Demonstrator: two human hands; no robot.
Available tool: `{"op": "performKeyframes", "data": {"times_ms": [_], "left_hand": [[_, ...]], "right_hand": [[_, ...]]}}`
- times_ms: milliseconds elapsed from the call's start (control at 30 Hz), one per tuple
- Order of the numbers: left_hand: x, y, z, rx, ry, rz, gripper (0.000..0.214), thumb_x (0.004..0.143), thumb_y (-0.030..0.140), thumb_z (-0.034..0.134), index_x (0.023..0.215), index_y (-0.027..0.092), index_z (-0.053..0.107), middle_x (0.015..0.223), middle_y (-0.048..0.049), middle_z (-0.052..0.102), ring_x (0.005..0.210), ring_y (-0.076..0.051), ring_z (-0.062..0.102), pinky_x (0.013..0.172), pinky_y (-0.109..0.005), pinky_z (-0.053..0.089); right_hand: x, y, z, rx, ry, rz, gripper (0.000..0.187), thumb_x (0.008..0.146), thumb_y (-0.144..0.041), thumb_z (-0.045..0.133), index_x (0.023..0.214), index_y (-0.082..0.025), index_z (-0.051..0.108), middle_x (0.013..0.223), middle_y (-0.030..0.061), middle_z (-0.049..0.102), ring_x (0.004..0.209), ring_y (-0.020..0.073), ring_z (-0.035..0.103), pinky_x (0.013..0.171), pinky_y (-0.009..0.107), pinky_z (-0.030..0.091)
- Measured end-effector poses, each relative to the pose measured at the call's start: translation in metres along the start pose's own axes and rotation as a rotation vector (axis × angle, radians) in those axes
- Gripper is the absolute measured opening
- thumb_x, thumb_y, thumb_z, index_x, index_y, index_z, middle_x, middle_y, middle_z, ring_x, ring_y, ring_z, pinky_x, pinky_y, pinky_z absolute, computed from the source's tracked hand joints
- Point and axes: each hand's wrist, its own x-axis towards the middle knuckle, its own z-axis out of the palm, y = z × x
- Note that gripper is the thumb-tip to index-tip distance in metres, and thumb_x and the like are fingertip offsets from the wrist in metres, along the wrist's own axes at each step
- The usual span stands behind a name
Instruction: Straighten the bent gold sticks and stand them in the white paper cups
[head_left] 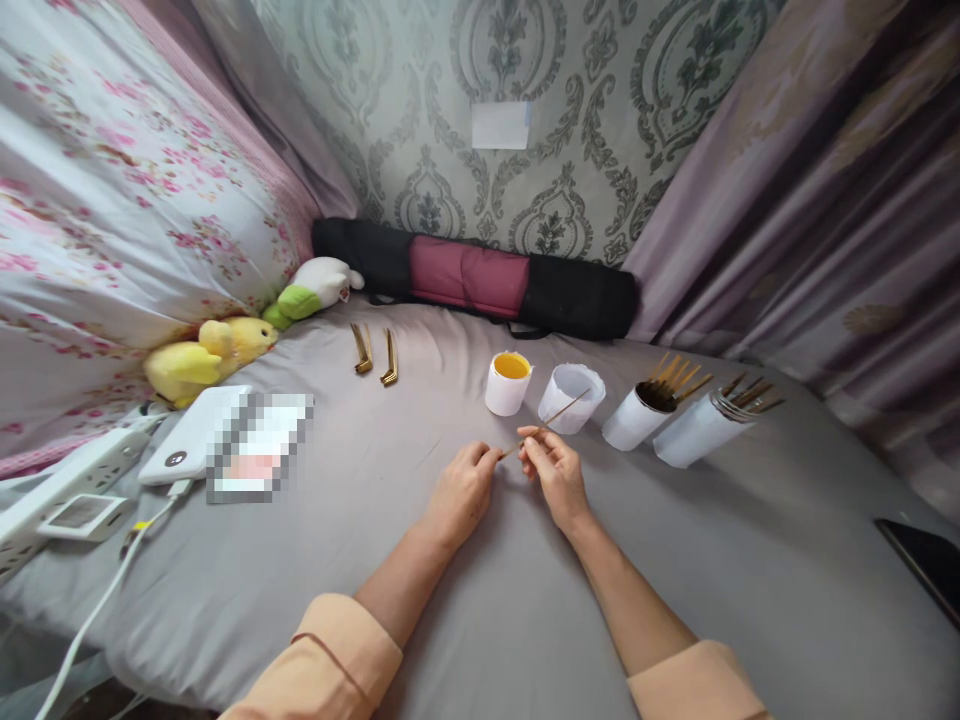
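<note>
Between my two hands runs a thin brown stick (566, 408), slanting up to the right. My left hand (463, 490) pinches its lower end, and my right hand (553, 470) grips it partway along with the fingertips. Just beyond my hands stand a white-wrapped cup with a yellow inside (507, 392) and a wider white cup (570, 400). To the right, a white-wrapped container of brown sticks (636, 418) and a white-wrapped jar (697, 430), also holding dark sticks, lean slightly.
Two gold-coloured metal pieces (363, 352) lie further back on the grey sheet (337, 560). At left are a white power bank (196, 435), a power strip (67, 490) with a cable, and plush toys (217, 360). A black-and-maroon long bag (472, 277) lies along the wall; a dark device (922, 565) sits far right.
</note>
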Motion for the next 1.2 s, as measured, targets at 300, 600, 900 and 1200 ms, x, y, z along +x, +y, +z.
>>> {"op": "performKeyframes", "data": {"times_ms": [300,600,900,1200], "left_hand": [[0.0,0.001,0.0,-0.071,0.001,-0.014,0.032,0.085,0.013,0.031,0.109,0.019,0.051,0.097,-0.0091,0.054,0.087,-0.016,0.052,0.075,-0.029,0.043],[0.002,0.0,0.002,-0.297,0.085,-0.075,0.028,0.087,0.019,0.033,0.107,0.018,0.052,0.092,-0.0085,0.056,0.082,-0.015,0.055,0.074,-0.027,0.043],[0.004,0.0,0.0,-0.461,0.094,-0.285,0.024,0.083,0.023,0.042,0.098,0.017,0.059,0.088,-0.0074,0.062,0.077,-0.015,0.056,0.071,-0.028,0.044],[0.008,0.012,-0.003,-0.941,-0.014,-0.608,0.027,0.075,0.021,0.045,0.096,0.011,0.057,0.079,-0.0046,0.06,0.056,-0.009,0.052,0.046,-0.02,0.042]], "right_hand": [[0.002,0.003,0.0,0.014,0.022,0.025,0.034,0.076,-0.045,0.051,0.092,-0.015,0.058,0.063,0.0002,0.054,0.049,0.0084,0.047,0.043,0.019,0.037],[0.003,0.005,-0.001,0.027,0.046,0.019,0.034,0.075,-0.045,0.051,0.091,-0.016,0.058,0.063,0.0,0.054,0.049,0.0085,0.047,0.043,0.02,0.039],[0.003,0.003,-0.003,0.036,0.061,0.003,0.03,0.076,-0.041,0.051,0.09,-0.016,0.059,0.063,-0.0008,0.052,0.049,0.0079,0.046,0.044,0.019,0.038],[0.003,0.002,-0.002,0.045,0.075,-0.007,0.028,0.078,-0.04,0.05,0.089,-0.016,0.058,0.061,-0.0024,0.048,0.048,0.0074,0.042,0.042,0.019,0.034]]}}
